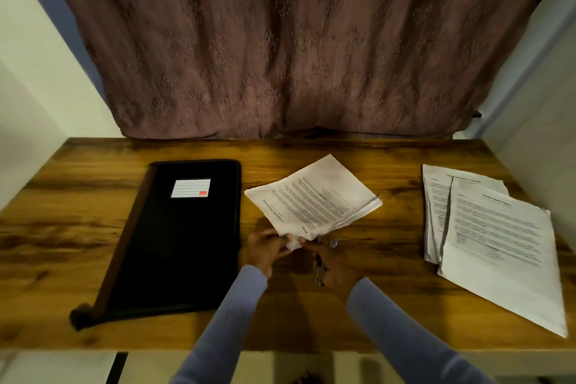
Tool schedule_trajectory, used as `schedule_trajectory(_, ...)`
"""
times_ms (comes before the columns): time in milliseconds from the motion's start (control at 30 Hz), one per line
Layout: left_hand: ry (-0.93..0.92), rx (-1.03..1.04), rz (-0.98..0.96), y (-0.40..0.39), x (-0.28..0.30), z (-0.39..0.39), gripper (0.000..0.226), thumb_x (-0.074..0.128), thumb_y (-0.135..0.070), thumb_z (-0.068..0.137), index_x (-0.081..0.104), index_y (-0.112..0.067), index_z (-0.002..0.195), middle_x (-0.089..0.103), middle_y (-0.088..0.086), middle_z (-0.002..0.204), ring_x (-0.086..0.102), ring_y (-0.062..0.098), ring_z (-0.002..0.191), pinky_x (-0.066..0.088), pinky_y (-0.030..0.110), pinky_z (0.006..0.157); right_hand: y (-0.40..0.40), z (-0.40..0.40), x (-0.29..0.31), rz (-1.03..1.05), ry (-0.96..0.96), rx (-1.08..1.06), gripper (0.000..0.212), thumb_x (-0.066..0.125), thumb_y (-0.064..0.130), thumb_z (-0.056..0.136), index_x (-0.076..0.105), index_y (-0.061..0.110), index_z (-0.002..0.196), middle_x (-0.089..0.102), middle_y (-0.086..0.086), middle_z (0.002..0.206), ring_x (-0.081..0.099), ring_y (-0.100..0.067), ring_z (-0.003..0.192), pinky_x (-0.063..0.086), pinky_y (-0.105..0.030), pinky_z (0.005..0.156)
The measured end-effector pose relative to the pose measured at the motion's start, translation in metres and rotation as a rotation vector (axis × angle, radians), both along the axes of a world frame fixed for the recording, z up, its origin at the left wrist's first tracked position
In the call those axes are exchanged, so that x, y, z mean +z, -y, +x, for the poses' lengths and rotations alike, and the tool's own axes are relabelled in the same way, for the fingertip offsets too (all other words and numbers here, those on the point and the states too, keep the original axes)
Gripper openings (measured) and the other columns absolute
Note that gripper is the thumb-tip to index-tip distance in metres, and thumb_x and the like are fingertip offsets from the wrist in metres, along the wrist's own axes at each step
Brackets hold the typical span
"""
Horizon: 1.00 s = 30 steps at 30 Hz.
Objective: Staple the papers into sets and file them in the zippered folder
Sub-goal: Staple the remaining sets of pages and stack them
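A set of printed papers lies tilted in the middle of the wooden table. My left hand pinches its near corner. My right hand meets that same corner from the right and grips a small stapler, whose metal end shows below the fingers. The black zippered folder with a white label lies shut on the left, apart from both hands.
Two overlapping stacks of printed papers lie at the right, reaching the table's front edge. A brown curtain hangs behind the table. White walls close in on both sides.
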<state>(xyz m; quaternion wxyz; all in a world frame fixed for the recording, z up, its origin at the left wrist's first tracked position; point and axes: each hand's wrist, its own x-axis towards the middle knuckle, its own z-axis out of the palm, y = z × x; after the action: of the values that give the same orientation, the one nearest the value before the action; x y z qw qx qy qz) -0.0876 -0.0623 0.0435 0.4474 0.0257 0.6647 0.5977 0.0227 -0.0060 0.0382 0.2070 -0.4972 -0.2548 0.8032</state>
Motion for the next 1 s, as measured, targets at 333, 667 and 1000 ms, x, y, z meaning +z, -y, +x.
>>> schedule_trajectory(333, 0.075, -0.131, 0.022, 0.013, -0.001, 0.006, 0.030, 0.072, -0.002, 0.078, 0.064, 0.002, 0.106, 0.070, 0.013, 0.098, 0.068, 0.020, 0.078, 0.056, 0.021, 0.062, -0.003, -0.001, -0.007, 0.031, 0.103, 0.023, 0.029, 0.078, 0.007, 0.070, 0.068, 0.007, 0.098, 0.070, -0.010, 0.092, 0.066, -0.025, 0.085, 0.057, -0.032, 0.074)
schedule_trajectory(667, 0.046, -0.096, -0.011, 0.009, 0.000, 0.003, 0.017, 0.072, 0.002, 0.076, 0.066, 0.003, 0.092, 0.072, 0.012, 0.080, 0.071, 0.019, 0.067, 0.058, 0.023, 0.063, -0.020, 0.033, -0.007, -0.090, 0.012, 0.332, 0.042, 0.063, 0.042, 0.068, 0.060, 0.007, 0.092, 0.063, -0.009, 0.073, 0.059, -0.019, 0.061, 0.046, -0.030, 0.058)
schedule_trajectory(1000, 0.031, -0.139, -0.013, 0.012, -0.002, 0.003, 0.014, 0.073, 0.002, 0.075, 0.067, 0.001, 0.087, 0.071, 0.013, 0.080, 0.070, 0.017, 0.065, 0.057, 0.021, 0.059, -0.026, 0.026, -0.005, -0.022, 0.014, 0.511, 0.051, 0.067, 0.054, 0.068, 0.059, 0.011, 0.094, 0.063, -0.003, 0.069, 0.059, -0.011, 0.053, 0.048, -0.022, 0.046)
